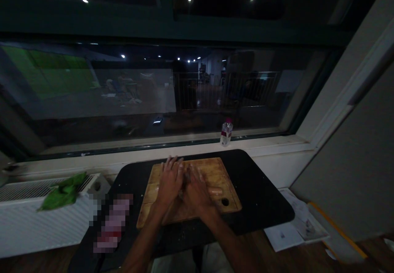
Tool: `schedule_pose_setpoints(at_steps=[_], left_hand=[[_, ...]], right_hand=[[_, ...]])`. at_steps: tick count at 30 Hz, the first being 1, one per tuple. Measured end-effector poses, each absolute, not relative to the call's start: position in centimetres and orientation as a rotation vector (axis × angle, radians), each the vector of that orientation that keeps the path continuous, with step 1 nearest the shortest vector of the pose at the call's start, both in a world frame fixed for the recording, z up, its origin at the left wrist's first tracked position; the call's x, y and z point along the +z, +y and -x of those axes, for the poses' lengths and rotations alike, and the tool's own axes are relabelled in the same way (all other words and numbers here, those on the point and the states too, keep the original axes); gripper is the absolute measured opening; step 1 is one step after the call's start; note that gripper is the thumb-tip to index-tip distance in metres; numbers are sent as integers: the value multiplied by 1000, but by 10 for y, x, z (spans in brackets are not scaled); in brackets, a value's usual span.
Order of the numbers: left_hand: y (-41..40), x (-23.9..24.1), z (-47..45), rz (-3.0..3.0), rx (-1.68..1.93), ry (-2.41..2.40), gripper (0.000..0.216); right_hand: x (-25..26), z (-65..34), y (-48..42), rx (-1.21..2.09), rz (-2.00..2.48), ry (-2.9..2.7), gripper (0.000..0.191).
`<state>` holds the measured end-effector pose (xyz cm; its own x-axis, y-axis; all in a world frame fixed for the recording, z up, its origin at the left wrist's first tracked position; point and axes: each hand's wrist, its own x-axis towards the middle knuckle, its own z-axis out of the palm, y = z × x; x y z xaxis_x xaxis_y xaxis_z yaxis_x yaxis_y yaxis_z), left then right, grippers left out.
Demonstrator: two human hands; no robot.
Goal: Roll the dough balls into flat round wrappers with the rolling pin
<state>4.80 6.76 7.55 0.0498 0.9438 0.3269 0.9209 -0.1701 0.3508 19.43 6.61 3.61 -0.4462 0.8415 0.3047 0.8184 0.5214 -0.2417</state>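
A wooden cutting board (193,213) with a round hole near its right front corner lies on a black table. Across it, under my palms, is what looks like a wooden rolling pin (215,191). Only its right end shows well; the middle is hidden beneath my hands. My left hand (170,178) rests over the left part of the pin, fingers stretched forward. Beside it my right hand (197,186) lies flat over the pin, its fingers also extended. Neither hand wraps round it. Whatever is under the palms cannot be made out.
The black tabletop (261,191) surrounds the board, with a blurred-out pinkish item (113,223) at left. A bottle with a pink cap (226,133) stands on the windowsill. A green cloth (64,191) lies on the radiator (46,228). Papers (286,234) lie low at right.
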Motion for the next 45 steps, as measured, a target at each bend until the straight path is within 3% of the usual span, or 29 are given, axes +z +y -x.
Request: schedule_pose_setpoints(at_steps=[5,10,20,28,32,38,45], left_hand=[[73,39,-12,-2292,390,2169,51],[84,37,-18,-2311,292,2192,49],[119,43,-18,-2308,501,2240,43],[135,48,-20,-2258,426,2264,41],[110,44,-28,-2322,378,2167,43],[66,40,-44,-2442,331,2084,53],[39,39,-46,-2429,314,1930,70]], right_hand=[[34,-238,66,-66,1730,-2206,51],[38,-243,84,-93,1684,-2230,49],[50,-242,132,-81,1702,-2198,46],[58,-243,172,-116,1630,-2379,43],[52,-241,177,-75,1565,-2435,39],[47,-247,161,84,1584,-2497,56],[24,-266,128,31,1579,-2465,59]])
